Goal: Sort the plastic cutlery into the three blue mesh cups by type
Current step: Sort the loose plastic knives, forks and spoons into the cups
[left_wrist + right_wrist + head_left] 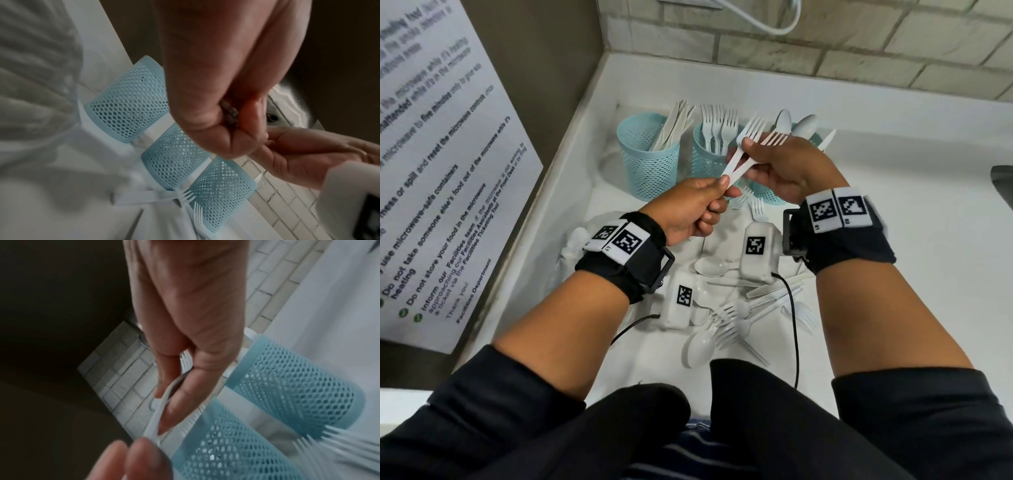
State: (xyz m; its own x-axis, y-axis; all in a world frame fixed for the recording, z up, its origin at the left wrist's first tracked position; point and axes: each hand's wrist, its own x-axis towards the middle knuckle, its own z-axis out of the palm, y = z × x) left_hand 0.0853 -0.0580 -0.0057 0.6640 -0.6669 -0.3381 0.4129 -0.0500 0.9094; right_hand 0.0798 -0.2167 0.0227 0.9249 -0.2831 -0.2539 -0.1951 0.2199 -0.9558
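Note:
Two white plastic forks (751, 132) are held crossed above the cups, tines pointing away. My left hand (720, 192) pinches the ends of their handles, and my right hand (744, 152) grips them near the necks. In the right wrist view the fork handles (158, 415) run between my right fingers (180, 395) down to my left fingertips (133, 456). Three blue mesh cups stand in a row: the left cup (650, 157) holds knives, the middle cup (705, 154) holds forks, and the right cup (765, 195), partly hidden by my right hand, holds spoons.
A pile of loose white cutlery (743, 318) lies on the white counter (893, 308) under my wrists, with two forks (185, 198) against the cups. The brick wall (859, 51) is behind, a poster (441, 171) at left and a dark sink edge (1003, 185) at right.

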